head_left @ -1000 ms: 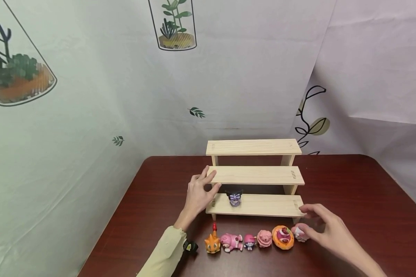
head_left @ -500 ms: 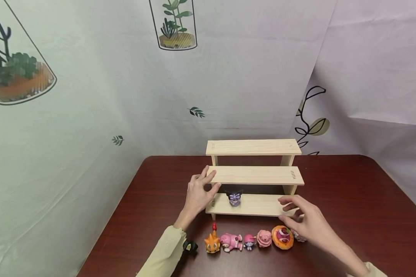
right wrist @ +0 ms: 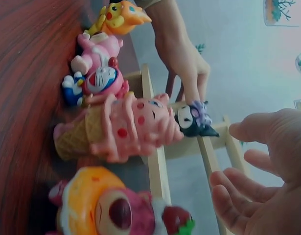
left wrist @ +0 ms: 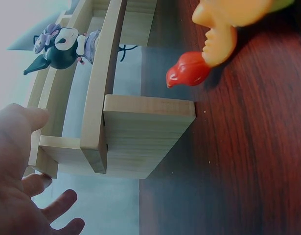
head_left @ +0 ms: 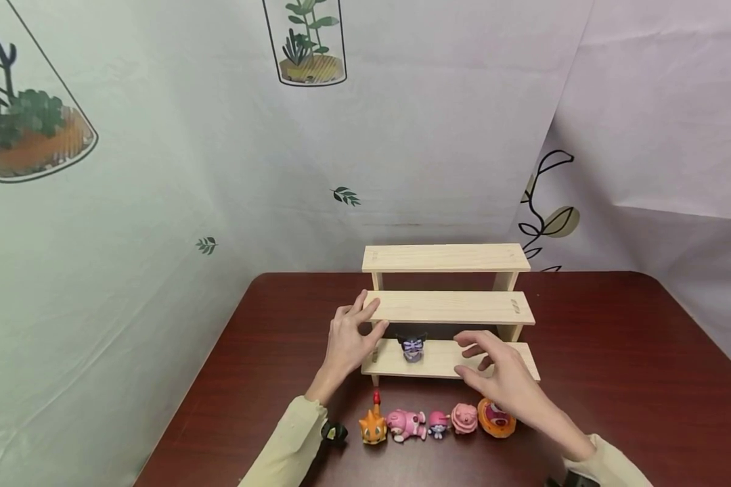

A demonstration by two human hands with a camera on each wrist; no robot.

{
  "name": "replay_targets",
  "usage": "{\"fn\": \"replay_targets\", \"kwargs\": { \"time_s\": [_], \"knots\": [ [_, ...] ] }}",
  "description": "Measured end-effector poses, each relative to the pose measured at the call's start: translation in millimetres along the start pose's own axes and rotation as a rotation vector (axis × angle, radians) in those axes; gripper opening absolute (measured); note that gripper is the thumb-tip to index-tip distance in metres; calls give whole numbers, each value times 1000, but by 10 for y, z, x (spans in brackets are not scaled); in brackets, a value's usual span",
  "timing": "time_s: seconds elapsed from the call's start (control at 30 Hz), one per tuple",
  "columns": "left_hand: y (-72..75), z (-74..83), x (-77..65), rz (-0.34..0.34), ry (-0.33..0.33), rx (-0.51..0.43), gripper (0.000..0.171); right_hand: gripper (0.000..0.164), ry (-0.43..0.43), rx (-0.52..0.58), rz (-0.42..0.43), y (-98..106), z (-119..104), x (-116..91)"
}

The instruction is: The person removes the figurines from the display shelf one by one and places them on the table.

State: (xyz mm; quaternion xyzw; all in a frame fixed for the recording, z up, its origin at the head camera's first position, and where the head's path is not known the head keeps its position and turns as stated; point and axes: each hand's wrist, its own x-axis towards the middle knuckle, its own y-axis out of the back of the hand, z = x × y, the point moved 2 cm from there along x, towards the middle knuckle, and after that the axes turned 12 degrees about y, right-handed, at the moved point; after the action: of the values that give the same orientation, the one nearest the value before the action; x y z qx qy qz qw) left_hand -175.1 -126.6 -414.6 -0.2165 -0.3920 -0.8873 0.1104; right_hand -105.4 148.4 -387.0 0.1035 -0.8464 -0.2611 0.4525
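Note:
My left hand [head_left: 347, 341] rests at the left end of a pale three-tier wooden shelf [head_left: 447, 308], thumb and fingertips touching the middle board, the other fingers spread. On the lowest board stands a black-and-purple figurine [head_left: 412, 349]. Over the right part of that board hovers my right hand [head_left: 502, 372], fingers spread and slightly bent, holding nothing; the right wrist view shows its palm side. Below it, on the table, are an orange doughnut figurine [head_left: 497, 419] and a pink ice-cream-cone figurine [right wrist: 126, 128]. The pink-and-white figurine at the row's right end is hidden behind my right arm.
The row on the dark red-brown table [head_left: 280, 325] continues left with a small pink-and-blue figurine [head_left: 438, 425], a pink bear figurine [head_left: 407, 425] and an orange figurine [head_left: 373, 427] with a red tail tip. A pale printed cloth [head_left: 438, 135] hangs behind.
My right hand has moved left and up, from beside the shelf's lower right corner to over the lowest board, its arm now covering the row's right end. My left hand has stayed in place.

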Motion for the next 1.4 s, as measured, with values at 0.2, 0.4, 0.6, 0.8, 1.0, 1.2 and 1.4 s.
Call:
{"fn": "replay_targets", "kwargs": {
  "time_s": [0.2,0.4,0.6,0.8,1.0,1.2,1.4],
  "knots": [
    [5,5,2,4,-2,3,48,49,-12,25,10,-133,29,76],
    [5,4,-5,-3,5,1,47,48,-33,64,6,-247,50,120],
    [0,-3,-8,-5,8,-4,47,48,-31,76,3,-336,60,162],
    [0,-3,-10,-4,5,-10,47,50,-48,62,6,-399,84,194],
    [3,-3,-13,-1,4,-10,47,49,-98,52,0,-453,114,235],
    [1,-6,-15,-5,11,-6,47,47,-100,67,-11,-514,132,277],
    [10,12,-17,-13,21,-8,47,45,-73,69,-25,-568,145,306]
  ]
}}
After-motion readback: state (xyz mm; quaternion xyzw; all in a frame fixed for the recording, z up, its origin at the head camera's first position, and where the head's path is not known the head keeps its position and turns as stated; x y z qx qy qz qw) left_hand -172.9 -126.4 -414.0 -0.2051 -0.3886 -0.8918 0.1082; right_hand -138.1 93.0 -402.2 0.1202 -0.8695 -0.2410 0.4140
